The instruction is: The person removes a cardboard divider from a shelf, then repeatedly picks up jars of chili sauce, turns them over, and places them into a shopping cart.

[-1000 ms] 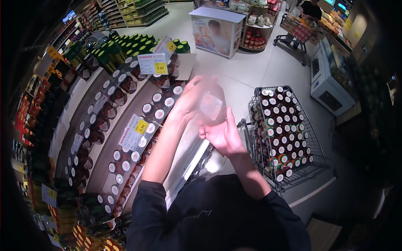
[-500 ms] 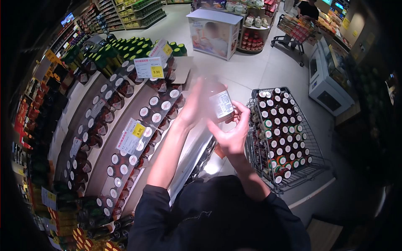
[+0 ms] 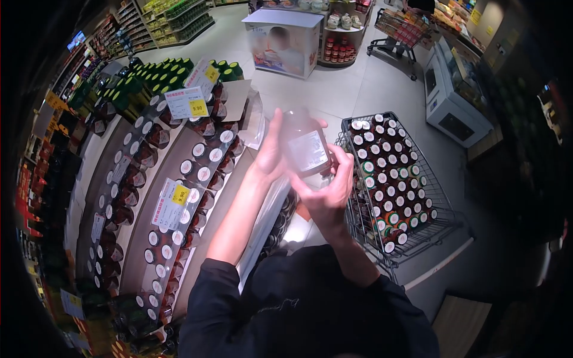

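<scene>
Between my two hands, in front of my chest, is a jar (image 3: 307, 150) of reddish-brown contents with a white printed label turned towards me. Its upper end is washed out by glare, so the lid is hard to make out. My left hand (image 3: 271, 154) wraps its upper left side, the thumb up along the edge and fingertips showing beyond the far side. Lower down, my right hand (image 3: 331, 188) grips the jar by its bottom right, fingers bent against the side and thumb under the label. The label print is too blurred to read.
On my left, stepped shelves (image 3: 146, 224) carry rows of white-lidded jars and price signs (image 3: 186, 102). A wire shopping cart (image 3: 444, 230) packed with similar jars stands to my right. Ahead are a white promotion counter (image 3: 280, 45), another cart (image 3: 401, 27) and a white cabinet (image 3: 456, 89).
The jar has come slightly nearer, with its label facing me more squarely. My left hand, smeared by motion before, now rests around its upper side. The whole view has shifted a little.
</scene>
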The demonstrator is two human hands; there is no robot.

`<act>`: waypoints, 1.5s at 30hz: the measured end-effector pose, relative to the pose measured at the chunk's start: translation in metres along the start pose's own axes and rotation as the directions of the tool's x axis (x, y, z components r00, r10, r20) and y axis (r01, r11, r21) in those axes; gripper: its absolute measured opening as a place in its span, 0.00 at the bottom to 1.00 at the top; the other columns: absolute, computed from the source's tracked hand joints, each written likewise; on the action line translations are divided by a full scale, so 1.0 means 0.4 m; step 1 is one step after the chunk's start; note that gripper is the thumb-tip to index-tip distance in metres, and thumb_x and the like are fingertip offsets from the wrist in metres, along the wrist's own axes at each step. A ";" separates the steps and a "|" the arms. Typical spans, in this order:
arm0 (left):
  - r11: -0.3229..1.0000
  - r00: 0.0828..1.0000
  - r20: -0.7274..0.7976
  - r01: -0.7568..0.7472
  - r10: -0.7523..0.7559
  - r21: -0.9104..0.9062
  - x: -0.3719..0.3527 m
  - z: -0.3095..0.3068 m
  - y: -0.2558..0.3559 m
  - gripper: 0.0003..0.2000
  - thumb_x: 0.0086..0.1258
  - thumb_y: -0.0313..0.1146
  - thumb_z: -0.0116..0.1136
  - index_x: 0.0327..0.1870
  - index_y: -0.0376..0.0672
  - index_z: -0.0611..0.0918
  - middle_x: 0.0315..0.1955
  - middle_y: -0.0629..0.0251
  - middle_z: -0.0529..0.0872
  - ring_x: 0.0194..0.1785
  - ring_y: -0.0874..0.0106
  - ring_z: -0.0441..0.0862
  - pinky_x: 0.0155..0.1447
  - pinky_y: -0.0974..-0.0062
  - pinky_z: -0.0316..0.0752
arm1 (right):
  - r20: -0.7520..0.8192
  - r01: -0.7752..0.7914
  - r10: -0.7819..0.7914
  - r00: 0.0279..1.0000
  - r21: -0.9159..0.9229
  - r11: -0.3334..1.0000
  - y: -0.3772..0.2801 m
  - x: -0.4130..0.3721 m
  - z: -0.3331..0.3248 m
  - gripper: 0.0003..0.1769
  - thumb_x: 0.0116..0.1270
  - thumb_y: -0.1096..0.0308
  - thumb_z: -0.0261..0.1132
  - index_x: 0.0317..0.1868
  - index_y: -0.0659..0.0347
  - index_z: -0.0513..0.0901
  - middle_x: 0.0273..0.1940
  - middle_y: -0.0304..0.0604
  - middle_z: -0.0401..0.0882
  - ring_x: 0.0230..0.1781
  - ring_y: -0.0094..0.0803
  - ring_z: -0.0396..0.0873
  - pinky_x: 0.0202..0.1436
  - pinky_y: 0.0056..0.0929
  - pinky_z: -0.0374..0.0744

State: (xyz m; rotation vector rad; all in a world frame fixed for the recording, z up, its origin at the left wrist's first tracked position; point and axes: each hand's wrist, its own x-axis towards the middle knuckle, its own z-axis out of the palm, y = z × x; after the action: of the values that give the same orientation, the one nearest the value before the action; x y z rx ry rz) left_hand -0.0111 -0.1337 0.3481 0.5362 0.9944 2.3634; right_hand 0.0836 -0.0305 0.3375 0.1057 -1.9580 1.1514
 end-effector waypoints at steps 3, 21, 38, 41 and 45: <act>0.999 0.998 0.046 0.046 -0.046 0.016 0.029 0.006 -0.026 0.36 0.71 0.68 0.37 0.56 0.40 0.75 0.52 0.58 0.80 0.53 0.68 0.80 0.58 0.65 0.77 | -0.031 -0.042 0.042 0.999 0.005 0.999 0.031 -0.002 -0.022 0.40 0.41 0.73 0.80 0.55 0.67 0.69 0.45 0.46 0.72 0.41 0.34 0.76 0.41 0.27 0.77; 0.837 0.934 0.139 0.219 -0.328 0.501 0.259 0.177 -0.441 0.23 0.70 0.36 0.61 0.62 0.38 0.70 0.52 0.64 0.78 0.56 0.75 0.75 0.60 0.75 0.71 | -0.076 -0.294 0.304 0.950 0.115 0.949 0.404 -0.072 -0.376 0.34 0.55 0.60 0.75 0.57 0.66 0.70 0.47 0.47 0.74 0.45 0.34 0.77 0.49 0.33 0.76; 0.642 0.793 0.376 0.025 -0.479 0.766 0.241 0.168 -1.341 0.37 0.53 0.27 0.73 0.66 0.37 0.69 0.62 0.56 0.75 0.67 0.66 0.69 0.69 0.68 0.65 | 0.082 -0.525 0.661 0.746 -0.538 0.659 0.921 -0.437 -0.877 0.33 0.52 0.65 0.73 0.58 0.64 0.73 0.56 0.52 0.75 0.57 0.41 0.74 0.62 0.38 0.72; 0.606 0.762 0.362 0.050 -0.537 0.794 0.241 0.229 -1.336 0.36 0.53 0.29 0.74 0.66 0.37 0.70 0.60 0.54 0.76 0.67 0.63 0.70 0.68 0.67 0.66 | 0.189 -0.537 0.715 0.673 -0.540 0.648 0.987 -0.495 -0.918 0.37 0.50 0.63 0.73 0.61 0.64 0.70 0.60 0.54 0.72 0.60 0.44 0.72 0.64 0.39 0.70; 0.491 0.615 0.323 0.122 -0.720 0.863 0.214 0.090 -1.485 0.38 0.55 0.34 0.72 0.68 0.39 0.68 0.63 0.53 0.73 0.68 0.61 0.70 0.69 0.67 0.65 | 0.396 -0.533 0.676 0.622 -0.418 0.736 1.088 -0.569 -0.919 0.39 0.47 0.59 0.76 0.60 0.62 0.73 0.58 0.52 0.76 0.58 0.42 0.75 0.62 0.37 0.73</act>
State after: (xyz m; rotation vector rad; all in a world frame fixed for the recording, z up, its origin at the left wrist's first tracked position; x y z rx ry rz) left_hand 0.1217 0.2918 -0.0553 1.1548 1.5274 0.9605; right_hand 0.2602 0.4235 -0.0354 -0.4913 -2.7595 1.3655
